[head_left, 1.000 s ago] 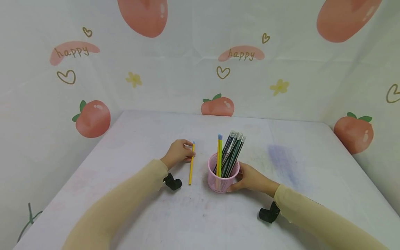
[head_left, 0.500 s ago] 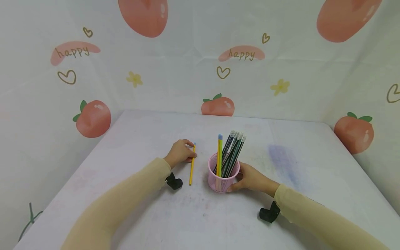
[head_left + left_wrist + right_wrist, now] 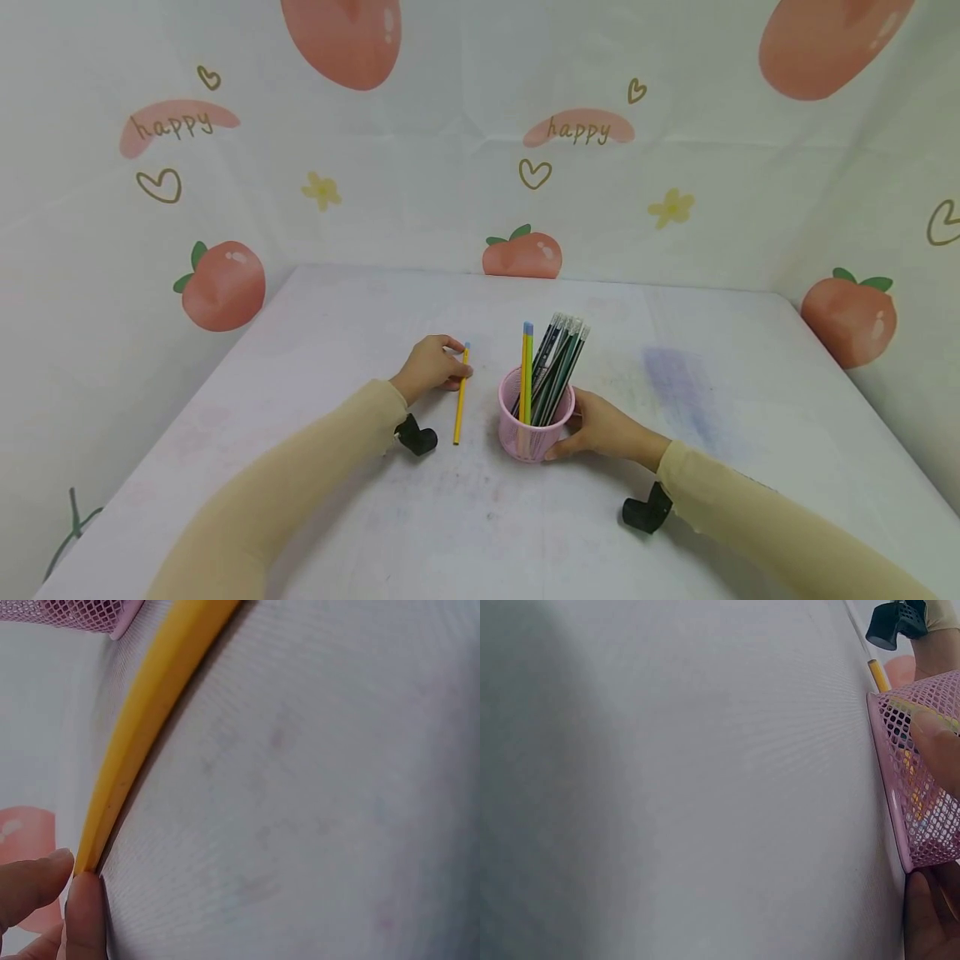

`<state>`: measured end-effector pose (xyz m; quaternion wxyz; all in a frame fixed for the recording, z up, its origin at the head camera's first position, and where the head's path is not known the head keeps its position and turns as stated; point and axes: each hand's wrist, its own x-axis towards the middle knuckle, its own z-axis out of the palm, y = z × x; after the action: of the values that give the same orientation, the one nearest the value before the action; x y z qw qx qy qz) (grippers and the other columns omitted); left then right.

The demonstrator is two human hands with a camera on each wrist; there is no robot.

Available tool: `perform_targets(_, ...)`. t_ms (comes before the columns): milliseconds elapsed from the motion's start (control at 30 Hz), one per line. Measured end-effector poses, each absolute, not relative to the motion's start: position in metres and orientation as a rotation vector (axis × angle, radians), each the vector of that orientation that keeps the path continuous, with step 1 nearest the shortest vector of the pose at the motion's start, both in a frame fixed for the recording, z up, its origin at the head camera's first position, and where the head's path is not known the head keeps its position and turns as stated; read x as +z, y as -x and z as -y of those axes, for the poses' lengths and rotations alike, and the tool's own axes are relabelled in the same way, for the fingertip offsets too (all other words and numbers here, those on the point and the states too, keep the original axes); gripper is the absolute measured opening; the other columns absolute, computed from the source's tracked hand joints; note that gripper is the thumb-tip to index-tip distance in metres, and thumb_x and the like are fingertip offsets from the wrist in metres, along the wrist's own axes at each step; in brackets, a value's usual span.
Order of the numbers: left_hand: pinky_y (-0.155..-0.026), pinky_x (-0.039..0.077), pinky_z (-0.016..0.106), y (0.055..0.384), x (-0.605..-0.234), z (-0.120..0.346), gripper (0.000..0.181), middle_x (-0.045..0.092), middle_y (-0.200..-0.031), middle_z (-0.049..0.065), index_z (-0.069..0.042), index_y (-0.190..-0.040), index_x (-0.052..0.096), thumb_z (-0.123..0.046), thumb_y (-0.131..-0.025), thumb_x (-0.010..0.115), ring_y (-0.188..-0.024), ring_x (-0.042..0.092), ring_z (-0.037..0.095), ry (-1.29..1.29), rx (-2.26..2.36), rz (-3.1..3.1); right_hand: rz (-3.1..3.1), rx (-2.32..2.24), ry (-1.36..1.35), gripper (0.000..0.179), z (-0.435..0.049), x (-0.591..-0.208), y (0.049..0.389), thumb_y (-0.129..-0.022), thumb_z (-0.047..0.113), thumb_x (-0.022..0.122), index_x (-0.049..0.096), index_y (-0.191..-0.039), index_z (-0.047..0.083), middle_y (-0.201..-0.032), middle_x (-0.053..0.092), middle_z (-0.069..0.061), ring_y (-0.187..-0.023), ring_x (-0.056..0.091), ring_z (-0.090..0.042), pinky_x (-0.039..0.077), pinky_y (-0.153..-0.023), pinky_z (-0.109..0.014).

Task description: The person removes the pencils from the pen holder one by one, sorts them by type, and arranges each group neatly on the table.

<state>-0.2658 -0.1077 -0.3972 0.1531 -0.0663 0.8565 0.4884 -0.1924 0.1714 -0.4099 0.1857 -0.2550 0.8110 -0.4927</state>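
A yellow pencil with a blue end lies on the table to the left of a pink mesh pencil cup. My left hand pinches it between thumb and fingers near the blue end; the left wrist view shows the pencil close along the table surface. Upright on the table, the cup holds several dark pencils and a couple of yellow ones, leaning against its rim. My right hand grips the cup's right side, thumb at the front. In the right wrist view, fingers curl round the mesh.
The white table has a faint purple smudge on its right. Behind it hangs a white backdrop printed with peaches, hearts and flowers. A black wrist-worn device sits at the left cuff, another at the right.
My left hand, pinching the pencil, has shifted very slightly to the right, tipping the blue end a little that way. My right hand and the cup stay put.
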Motion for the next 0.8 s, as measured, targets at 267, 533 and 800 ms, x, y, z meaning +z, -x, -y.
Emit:
perform_targets(267, -0.056, 0.058, 0.020, 0.265, -0.395, 0.109, 0.045, 0.069, -0.087, 0.009, -0.004, -0.121, 0.059, -0.006, -0.080, 0.077, -0.059, 0.062, 0.009, 0.177, 1.440, -2.432, -2.298, -1.367, 0.736, 0.083, -0.172, -0.413, 0.195, -0.068, 0.010, 0.087, 0.042, -0.136, -0.005, -0.136, 0.054, -0.019, -0.130, 0.047, -0.038, 0.037, -0.111, -0.053)
perform_targets(533, -0.058, 0.058, 0.022, 0.264, -0.383, 0.113, 0.045, 0.070, -0.089, 0.010, -0.004, -0.122, 0.058, -0.007, -0.081, 0.076, -0.061, 0.064, 0.012, 0.188, 1.468, -2.429, -2.277, -1.388, 0.720, 0.084, -0.172, -0.414, 0.194, -0.067, 0.011, 0.088, 0.042, -0.136, -0.003, -0.136, 0.055, -0.018, -0.131, 0.047, -0.036, 0.036, -0.112, -0.052)
perform_targets(800, -0.070, 0.062, 0.027, 0.267, -0.362, 0.116, 0.049, 0.065, -0.107, 0.014, -0.003, -0.130, 0.055, -0.009, -0.085, 0.073, -0.093, 0.066, 0.026, 0.143, 1.619, -2.392, -2.253, -1.407, 0.700, 0.085, -0.171, -0.413, 0.194, -0.066, 0.012, 0.089, 0.043, -0.137, -0.001, -0.136, 0.055, -0.016, -0.132, 0.046, -0.035, 0.034, -0.113, -0.051)
